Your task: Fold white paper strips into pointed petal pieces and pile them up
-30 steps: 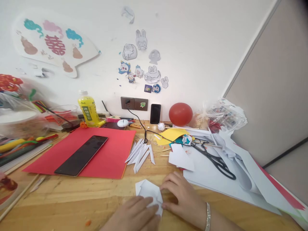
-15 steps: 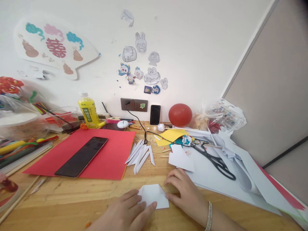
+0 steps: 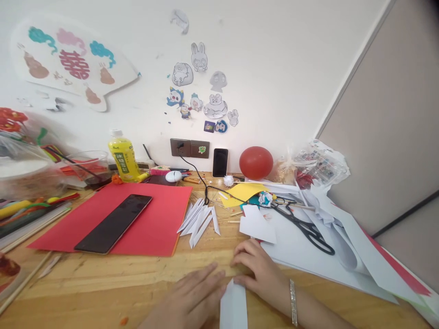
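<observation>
A folded piece of white paper (image 3: 233,308) lies on the wooden table at the bottom edge of the view, its long side pointing away from me and its tip at the top. My left hand (image 3: 194,294) lies with fingers stretched out, their tips against the paper's left edge. Curled at the paper's top right, my right hand (image 3: 259,267) has its thumb on the tip and its fingers bent. Beyond my hands is a bunch of folded white paper strips (image 3: 200,221).
To the left a black phone (image 3: 115,224) rests on red paper (image 3: 164,228). Scissors (image 3: 305,228) and white sheets (image 3: 291,251) lie on the right. A yellow bottle (image 3: 124,157), a red balloon (image 3: 256,162) and a propped-up phone (image 3: 220,162) stand along the wall.
The paper has gone from a wide piece with folded top corners to a narrow upright shape. My left hand has moved right and its fingers have straightened; my right hand stays close by.
</observation>
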`<act>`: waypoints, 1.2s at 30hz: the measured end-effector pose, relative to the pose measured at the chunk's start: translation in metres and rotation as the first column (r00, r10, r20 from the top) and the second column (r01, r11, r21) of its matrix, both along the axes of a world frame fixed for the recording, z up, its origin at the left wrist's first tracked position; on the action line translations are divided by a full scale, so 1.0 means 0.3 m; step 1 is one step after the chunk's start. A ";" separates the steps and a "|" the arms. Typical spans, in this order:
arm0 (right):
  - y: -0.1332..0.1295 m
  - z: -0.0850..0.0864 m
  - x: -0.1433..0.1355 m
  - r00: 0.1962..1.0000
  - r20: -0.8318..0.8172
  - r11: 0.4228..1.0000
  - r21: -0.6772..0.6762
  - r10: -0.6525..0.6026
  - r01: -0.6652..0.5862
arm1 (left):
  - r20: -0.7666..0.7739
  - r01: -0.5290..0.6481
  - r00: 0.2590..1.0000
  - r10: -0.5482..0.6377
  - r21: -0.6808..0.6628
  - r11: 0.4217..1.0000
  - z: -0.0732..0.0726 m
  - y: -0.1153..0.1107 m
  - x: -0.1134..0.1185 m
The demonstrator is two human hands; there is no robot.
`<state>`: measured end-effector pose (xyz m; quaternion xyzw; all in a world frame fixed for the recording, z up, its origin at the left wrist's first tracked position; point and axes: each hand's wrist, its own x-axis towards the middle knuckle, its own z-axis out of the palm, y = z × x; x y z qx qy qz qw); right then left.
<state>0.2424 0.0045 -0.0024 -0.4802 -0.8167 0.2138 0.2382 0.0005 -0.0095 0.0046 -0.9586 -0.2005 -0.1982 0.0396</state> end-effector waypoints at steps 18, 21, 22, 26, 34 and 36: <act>-0.030 0.000 -0.044 0.999 0.037 0.999 -0.026 -0.036 0.037 | -0.188 0.098 0.981 -0.053 0.235 0.967 0.018 -0.015 0.038; -0.031 -0.007 -0.053 1.000 0.012 1.000 0.005 -0.007 0.006 | -0.160 0.065 0.987 -0.029 0.225 0.972 -0.001 -0.015 0.043; -0.031 -0.007 -0.054 1.000 0.008 1.000 0.005 -0.004 0.004 | -0.140 0.056 0.990 -0.025 0.219 0.974 -0.011 -0.014 0.043; -0.027 -0.005 -0.047 1.000 0.016 1.000 -0.004 -0.003 0.003 | -0.100 0.055 0.994 -0.037 0.192 0.980 -0.031 -0.017 0.040; -0.020 -0.012 -0.045 0.999 0.031 1.000 0.018 0.013 -0.013 | -0.106 0.059 0.993 -0.044 0.149 0.987 0.003 -0.014 0.034; -0.020 -0.014 -0.037 1.000 0.021 0.999 0.038 0.014 -0.015 | -0.124 0.062 0.991 -0.041 0.172 0.983 0.007 -0.012 0.033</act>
